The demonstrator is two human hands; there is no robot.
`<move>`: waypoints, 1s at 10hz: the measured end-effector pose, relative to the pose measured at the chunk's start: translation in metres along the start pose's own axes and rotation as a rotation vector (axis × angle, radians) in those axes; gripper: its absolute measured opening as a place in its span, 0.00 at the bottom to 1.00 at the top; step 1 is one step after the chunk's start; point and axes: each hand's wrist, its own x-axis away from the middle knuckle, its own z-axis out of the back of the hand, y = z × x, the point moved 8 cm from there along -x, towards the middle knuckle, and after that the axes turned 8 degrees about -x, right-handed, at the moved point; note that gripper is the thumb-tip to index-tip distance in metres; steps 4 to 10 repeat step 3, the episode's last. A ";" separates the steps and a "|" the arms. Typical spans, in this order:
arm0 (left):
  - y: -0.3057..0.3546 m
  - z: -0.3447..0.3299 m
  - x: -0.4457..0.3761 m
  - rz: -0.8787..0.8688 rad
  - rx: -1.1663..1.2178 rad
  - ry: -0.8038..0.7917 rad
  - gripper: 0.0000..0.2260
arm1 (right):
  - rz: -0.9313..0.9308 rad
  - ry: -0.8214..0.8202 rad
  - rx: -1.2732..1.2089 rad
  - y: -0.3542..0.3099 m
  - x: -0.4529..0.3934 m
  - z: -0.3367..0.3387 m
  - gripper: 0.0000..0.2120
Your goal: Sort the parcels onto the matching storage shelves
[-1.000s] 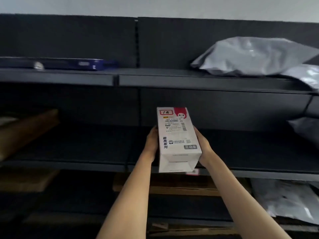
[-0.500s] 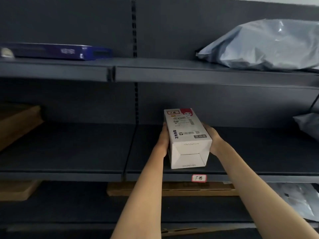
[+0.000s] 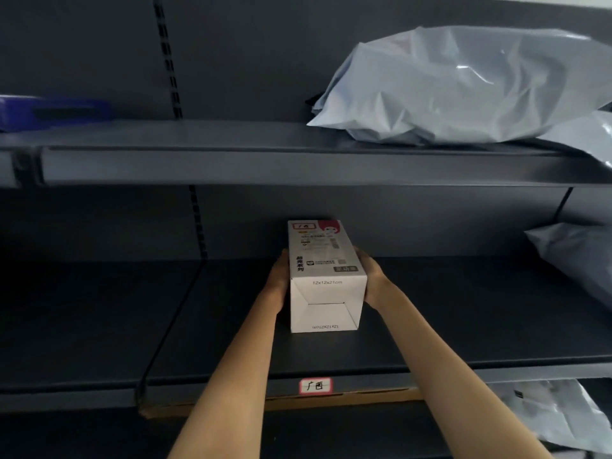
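Box [image 3: 326,276] "12x12x21cm", shelf tag [image 3: 315,386] "广西"

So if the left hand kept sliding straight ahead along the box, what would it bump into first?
Probably the dark back panel of the shelf. The left hand points inward along the side of the box, and nothing shows between it and the panel, though depth is hard to judge.

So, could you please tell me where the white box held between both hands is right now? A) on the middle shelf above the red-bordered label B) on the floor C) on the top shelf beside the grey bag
A: the white box sits on the middle shelf, directly above the label.
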 end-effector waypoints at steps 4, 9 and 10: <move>0.005 0.062 0.034 0.038 0.018 0.283 0.24 | 0.403 0.001 0.339 -0.054 0.055 0.037 0.20; 0.005 0.062 0.034 0.038 0.018 0.283 0.24 | 0.403 0.001 0.339 -0.054 0.055 0.037 0.20; 0.005 0.062 0.034 0.038 0.018 0.283 0.24 | 0.403 0.001 0.339 -0.054 0.055 0.037 0.20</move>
